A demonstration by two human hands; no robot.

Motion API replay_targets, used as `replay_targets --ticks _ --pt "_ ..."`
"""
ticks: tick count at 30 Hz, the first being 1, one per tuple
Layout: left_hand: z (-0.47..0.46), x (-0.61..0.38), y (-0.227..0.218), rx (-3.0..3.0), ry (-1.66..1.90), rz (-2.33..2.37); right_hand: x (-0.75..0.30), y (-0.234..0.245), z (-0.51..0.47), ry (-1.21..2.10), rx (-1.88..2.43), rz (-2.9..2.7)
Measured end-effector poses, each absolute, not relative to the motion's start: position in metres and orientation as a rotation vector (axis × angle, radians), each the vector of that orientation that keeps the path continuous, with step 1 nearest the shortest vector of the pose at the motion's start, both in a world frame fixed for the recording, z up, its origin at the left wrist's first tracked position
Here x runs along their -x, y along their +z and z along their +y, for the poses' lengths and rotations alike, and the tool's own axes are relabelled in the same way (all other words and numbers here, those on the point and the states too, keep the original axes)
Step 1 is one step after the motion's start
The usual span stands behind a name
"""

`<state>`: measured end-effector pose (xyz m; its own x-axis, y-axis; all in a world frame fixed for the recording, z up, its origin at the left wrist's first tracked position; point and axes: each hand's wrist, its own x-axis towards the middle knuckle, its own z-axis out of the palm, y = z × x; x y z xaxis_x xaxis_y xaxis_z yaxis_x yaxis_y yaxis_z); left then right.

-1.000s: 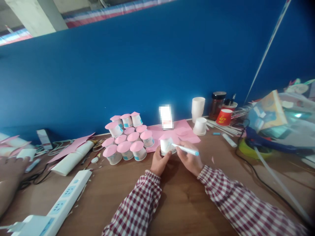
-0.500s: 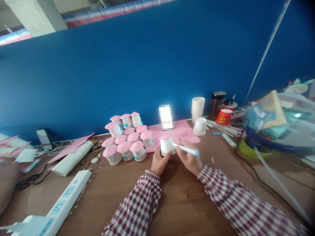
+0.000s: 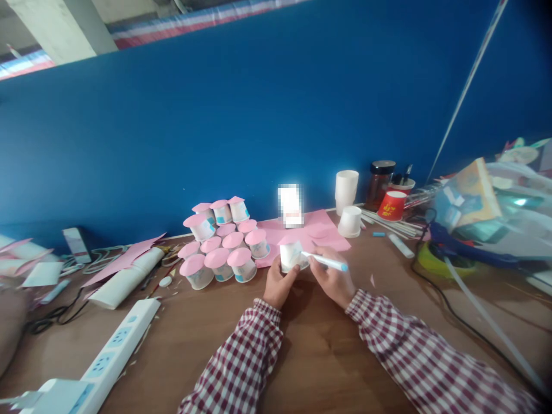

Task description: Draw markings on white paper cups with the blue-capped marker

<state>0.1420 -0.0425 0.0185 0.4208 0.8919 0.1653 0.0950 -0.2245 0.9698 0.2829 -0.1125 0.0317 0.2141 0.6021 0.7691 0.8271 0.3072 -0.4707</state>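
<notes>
Cup is gripped in the left hand, apparently to steady it against the marker, which the right hand holds pen-fashion, tip at its side.

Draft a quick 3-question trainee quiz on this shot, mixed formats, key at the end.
1. Pick one. The right hand holds:
A) a red cup
B) a marker
C) a power strip

2. Fill in. The paper sheet behind the white cup in the left hand is ____ in colour.

3. True or false. The group of pink-topped cups nearest the left hand sits to the left of the white cup it holds.

Key: 1. B; 2. pink; 3. true.
</notes>
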Motion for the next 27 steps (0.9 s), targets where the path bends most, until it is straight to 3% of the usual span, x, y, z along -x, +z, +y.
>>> replay_targets --ticks 27 --pt "-0.0430 -0.1419 0.0189 -1.674 0.938 0.870 -0.2821 0.0308 -0.1122 -0.216 1.379 -1.424"
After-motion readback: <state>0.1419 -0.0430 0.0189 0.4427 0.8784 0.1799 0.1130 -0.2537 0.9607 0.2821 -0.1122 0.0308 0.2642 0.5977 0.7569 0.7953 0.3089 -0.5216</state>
